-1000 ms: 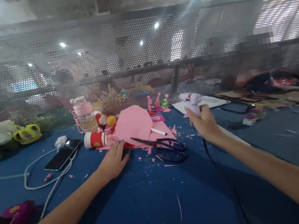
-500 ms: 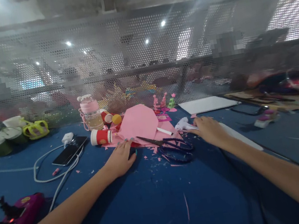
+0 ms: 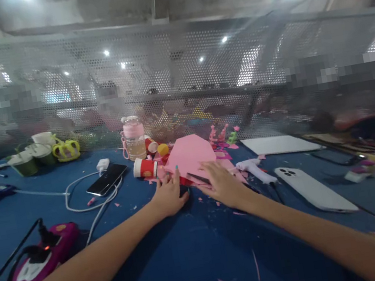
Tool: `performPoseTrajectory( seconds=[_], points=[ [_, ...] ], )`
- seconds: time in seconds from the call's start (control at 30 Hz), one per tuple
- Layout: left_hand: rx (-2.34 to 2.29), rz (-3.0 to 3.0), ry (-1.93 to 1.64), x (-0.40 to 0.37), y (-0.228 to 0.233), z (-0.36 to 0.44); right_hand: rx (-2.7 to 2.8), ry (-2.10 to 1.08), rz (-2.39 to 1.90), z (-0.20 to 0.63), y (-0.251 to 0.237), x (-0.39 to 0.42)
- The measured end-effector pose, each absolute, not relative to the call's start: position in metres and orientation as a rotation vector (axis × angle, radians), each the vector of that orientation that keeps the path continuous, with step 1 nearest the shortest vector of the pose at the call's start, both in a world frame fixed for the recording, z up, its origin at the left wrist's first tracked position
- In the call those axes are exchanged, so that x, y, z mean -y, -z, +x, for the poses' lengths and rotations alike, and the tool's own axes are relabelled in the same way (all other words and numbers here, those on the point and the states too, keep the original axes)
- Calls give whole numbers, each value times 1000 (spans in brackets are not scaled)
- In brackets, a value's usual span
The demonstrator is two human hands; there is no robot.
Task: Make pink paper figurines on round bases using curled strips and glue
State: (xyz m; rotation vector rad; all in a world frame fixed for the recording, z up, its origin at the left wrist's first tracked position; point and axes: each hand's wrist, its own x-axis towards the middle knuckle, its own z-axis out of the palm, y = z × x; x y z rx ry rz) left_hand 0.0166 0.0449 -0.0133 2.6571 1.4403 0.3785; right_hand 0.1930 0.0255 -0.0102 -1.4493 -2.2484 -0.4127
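Now both hands flat and unclenched at centre frame, left hand (image 3: 168,195) and right hand (image 3: 221,184) pressing the pink paper (image 3: 190,155) against the blue surface (image 3: 194,260), seemingly to steady it, white glue gun (image 3: 255,168) lying released just right.

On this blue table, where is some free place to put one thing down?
Bare table lies near, between the two forearms, with only a few pink scraps. Another patch lies between the white phone and the right edge. Around the pink paper, under both hands, it is crowded.
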Motion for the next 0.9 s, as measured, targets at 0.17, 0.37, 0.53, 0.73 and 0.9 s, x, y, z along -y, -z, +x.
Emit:
performPoseTrajectory(
  seconds=[0.17,0.37,0.53,0.73,0.9],
  points=[
    [-1422,2676,-366,-45,15,17,2369,217,-1688,161,19,-40],
    [-1450,2668,-394,-46,16,18,2439,219,-1764,173,10,-36],
    [-1458,2726,-463,-48,18,20,2399,259,-1890,175,4,-33],
    [-1705,2871,-804,-53,10,13,2323,243,-1914,179,6,-34],
    [-2121,2689,-1129,-76,1,-16,2295,234,-1918,179,7,-35]
  ],
)
